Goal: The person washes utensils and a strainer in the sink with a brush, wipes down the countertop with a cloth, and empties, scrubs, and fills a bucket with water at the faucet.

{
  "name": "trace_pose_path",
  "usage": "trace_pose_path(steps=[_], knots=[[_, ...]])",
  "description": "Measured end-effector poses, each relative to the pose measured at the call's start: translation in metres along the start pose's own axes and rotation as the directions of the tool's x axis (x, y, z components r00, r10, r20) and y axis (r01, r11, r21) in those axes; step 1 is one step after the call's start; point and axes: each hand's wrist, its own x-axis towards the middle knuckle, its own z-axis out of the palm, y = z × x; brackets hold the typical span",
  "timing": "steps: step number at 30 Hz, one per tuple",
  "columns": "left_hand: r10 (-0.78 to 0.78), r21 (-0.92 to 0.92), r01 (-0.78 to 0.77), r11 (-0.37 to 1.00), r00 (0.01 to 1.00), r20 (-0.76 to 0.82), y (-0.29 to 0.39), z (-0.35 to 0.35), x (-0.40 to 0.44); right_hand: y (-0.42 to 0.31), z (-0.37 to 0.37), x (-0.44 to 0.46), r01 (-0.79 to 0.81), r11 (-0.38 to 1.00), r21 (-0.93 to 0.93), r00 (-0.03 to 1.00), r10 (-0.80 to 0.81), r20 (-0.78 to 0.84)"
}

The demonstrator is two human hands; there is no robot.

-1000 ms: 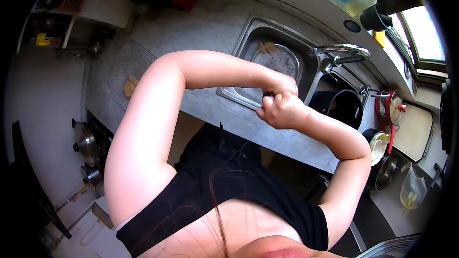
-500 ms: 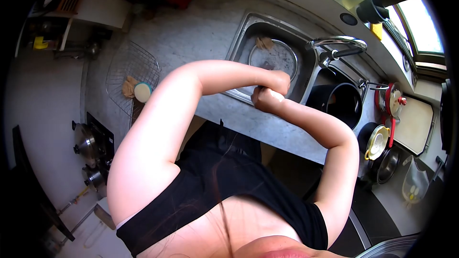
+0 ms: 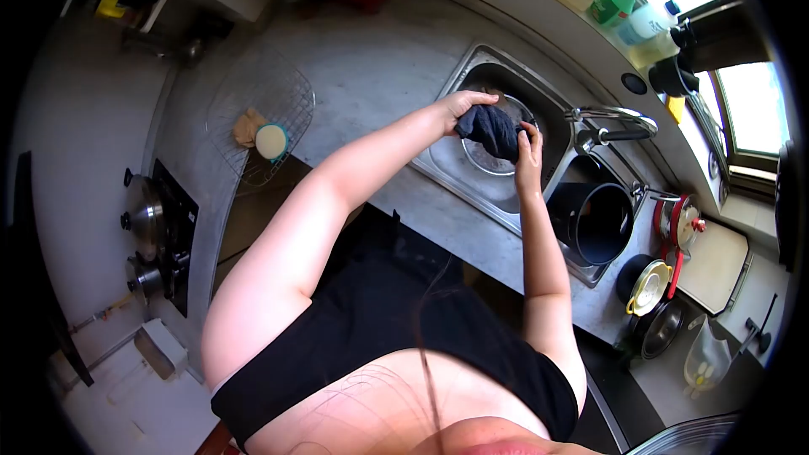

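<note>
A dark, crumpled cloth (image 3: pixel 491 131) is stretched between my two hands above the sink (image 3: pixel 455 170). My left hand (image 3: pixel 466 107) grips its left end, thumb and fingers closed on the fabric. At the cloth's right end, my right hand (image 3: pixel 528 150) pinches it with the fingertips. Below the cloth, a round metal-rimmed item (image 3: pixel 495 167) lies in the basin, partly hidden by the cloth and hands. The faucet (image 3: pixel 613 122) is at the right of the basin.
A large black pot (image 3: pixel 592 223) stands right of the basin. On the left counter, a wire rack (image 3: pixel 295 88) holds a tan item and a round teal-rimmed one. Bottles (image 3: pixel 615 2) line the window ledge. Pots and a cutting board (image 3: pixel 715 265) are far right.
My hands have moved from pressed together at the sink's front edge to apart, farther over the basin. The dark cloth between them now shows. The view has shifted.
</note>
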Motion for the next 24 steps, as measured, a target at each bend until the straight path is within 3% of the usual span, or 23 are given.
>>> trace_pose_path(steps=[1, 3, 5, 6, 7, 8, 9, 10, 11, 14, 15, 17, 21, 24], knots=[[0.02, -0.021, -0.019, 1.0, 0.999, 0.039, 0.005, -0.003, -0.011, -0.003, 0.005, -0.009, -0.326, 0.886, 0.331, 0.945, 0.304, 0.118], [0.171, 0.008, -0.172, 0.985, 0.981, 0.088, 0.012, -0.026, -0.029, -0.032, 0.021, -0.019, -0.471, 0.712, 0.52, 0.881, 0.35, 0.318], [0.251, 0.038, -0.254, 0.967, 0.966, 0.06, 0.027, -0.033, -0.067, -0.028, 0.036, -0.02, -0.498, 0.673, 0.546, 0.863, 0.324, 0.388], [0.275, 0.172, -0.268, 0.948, 0.961, -0.019, 0.033, -0.041, -0.085, -0.044, 0.053, -0.023, -0.467, 0.612, 0.638, 0.884, 0.327, 0.334], [0.413, 0.527, -0.317, 0.789, 0.908, -0.072, 0.038, -0.064, -0.1, -0.045, 0.061, -0.023, -0.477, 0.632, 0.61, 0.879, 0.33, 0.345], [0.55, 0.808, -0.275, 0.522, 0.832, -0.072, 0.041, -0.089, -0.115, -0.041, 0.068, -0.025, -0.488, 0.652, 0.581, 0.872, 0.335, 0.356], [0.592, 0.981, 0.018, 0.195, 0.795, -0.132, 0.05, -0.094, -0.143, -0.047, 0.079, -0.025, -0.494, 0.67, 0.554, 0.868, 0.336, 0.367], [0.65, 0.929, 0.339, -0.148, 0.742, -0.167, 0.053, -0.098, -0.176, -0.054, 0.092, -0.03, -0.466, 0.723, 0.51, 0.883, 0.342, 0.322], [0.71, 0.664, 0.614, -0.427, 0.682, -0.175, 0.058, -0.106, -0.203, -0.055, 0.104, -0.032, -0.482, 0.764, 0.429, 0.871, 0.363, 0.331], [0.554, 0.546, 0.632, -0.55, 0.765, -0.328, 0.064, -0.191, -0.235, -0.058, 0.145, -0.041, -0.43, 0.886, 0.175, 0.881, 0.369, 0.296], [0.551, 0.612, 0.568, -0.55, 0.798, -0.246, 0.06, -0.218, -0.243, -0.063, 0.157, -0.044, -0.427, 0.899, 0.102, 0.879, 0.386, 0.282], [0.547, 0.72, 0.419, -0.553, 0.835, -0.066, 0.058, -0.264, -0.261, -0.068, 0.185, -0.051, -0.46, 0.869, 0.184, 0.873, 0.404, 0.273], [0.61, 0.745, 0.431, -0.509, 0.791, -0.041, 0.087, -0.314, -0.327, -0.074, 0.228, -0.055, -0.497, 0.845, 0.2, 0.861, 0.45, 0.238], [0.605, 0.843, 0.51, -0.169, 0.729, -0.32, 0.119, -0.351, -0.37, -0.074, 0.257, -0.057, -0.496, 0.842, 0.215, 0.865, 0.457, 0.205]])
